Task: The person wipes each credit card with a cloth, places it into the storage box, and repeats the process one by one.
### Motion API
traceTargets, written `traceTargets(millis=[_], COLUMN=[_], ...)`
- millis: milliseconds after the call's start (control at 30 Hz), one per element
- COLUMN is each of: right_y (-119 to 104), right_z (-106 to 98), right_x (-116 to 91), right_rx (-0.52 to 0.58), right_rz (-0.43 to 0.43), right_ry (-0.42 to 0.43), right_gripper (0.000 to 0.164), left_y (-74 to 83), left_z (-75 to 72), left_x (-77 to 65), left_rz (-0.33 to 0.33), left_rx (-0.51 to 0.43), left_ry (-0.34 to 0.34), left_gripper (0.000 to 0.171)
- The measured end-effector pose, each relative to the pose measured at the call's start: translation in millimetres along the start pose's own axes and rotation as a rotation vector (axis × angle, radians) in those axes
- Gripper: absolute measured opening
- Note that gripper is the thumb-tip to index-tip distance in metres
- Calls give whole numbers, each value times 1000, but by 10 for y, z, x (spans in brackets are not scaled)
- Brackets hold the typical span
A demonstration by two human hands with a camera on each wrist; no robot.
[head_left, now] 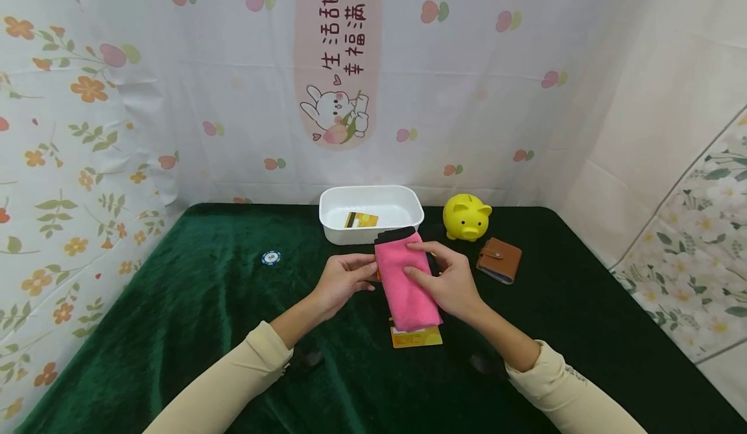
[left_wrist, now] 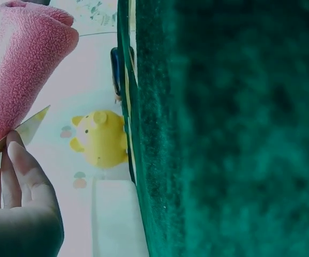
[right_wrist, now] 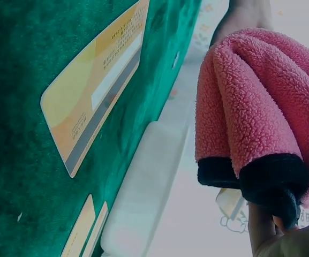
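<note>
A folded pink towel (head_left: 403, 285) with a black edge hangs over the dark green cloth. My right hand (head_left: 449, 281) grips it from the right, thumb and fingers spread across its front. My left hand (head_left: 344, 283) pinches a yellow card (left_wrist: 32, 127) at the towel's left side; in the head view the towel hides most of this card. Fluffy folds of the towel (right_wrist: 266, 101) fill the right part of the right wrist view. Below the towel, a yellow bank card (head_left: 417, 338) with a dark stripe (right_wrist: 103, 80) lies flat on the green cloth.
Behind the hands stands a white tray (head_left: 373, 234) with a yellow card (head_left: 362, 220) inside. A yellow piggy bank (head_left: 467, 218) and a brown wallet (head_left: 500, 260) are at the right. A poker chip (head_left: 271, 257) lies left. More cards (right_wrist: 79, 230) lie near the tray.
</note>
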State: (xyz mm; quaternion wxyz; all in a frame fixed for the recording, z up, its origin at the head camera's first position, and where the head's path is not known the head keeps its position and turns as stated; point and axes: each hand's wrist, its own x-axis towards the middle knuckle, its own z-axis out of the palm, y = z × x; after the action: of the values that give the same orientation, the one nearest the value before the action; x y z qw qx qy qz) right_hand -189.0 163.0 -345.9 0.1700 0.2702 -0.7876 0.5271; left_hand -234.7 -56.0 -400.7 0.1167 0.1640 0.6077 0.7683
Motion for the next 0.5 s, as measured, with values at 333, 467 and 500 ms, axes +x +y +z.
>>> traceTargets(millis=[333, 467, 500], right_y=[15, 7, 5], right_z=[9, 9, 8], right_x=[-3, -10, -11], right_rx=[-23, -33, -34], right_rz=[-14, -11, -12], right_ry=[8, 9, 11], right_gripper=[34, 34, 34], left_y=[-12, -20, -20], left_z=[-12, -9, -8], left_x=[0, 0, 0], left_rz=[15, 12, 13], left_rx=[13, 11, 11], left_ry=[31, 42, 46], left_gripper=[30, 28, 28])
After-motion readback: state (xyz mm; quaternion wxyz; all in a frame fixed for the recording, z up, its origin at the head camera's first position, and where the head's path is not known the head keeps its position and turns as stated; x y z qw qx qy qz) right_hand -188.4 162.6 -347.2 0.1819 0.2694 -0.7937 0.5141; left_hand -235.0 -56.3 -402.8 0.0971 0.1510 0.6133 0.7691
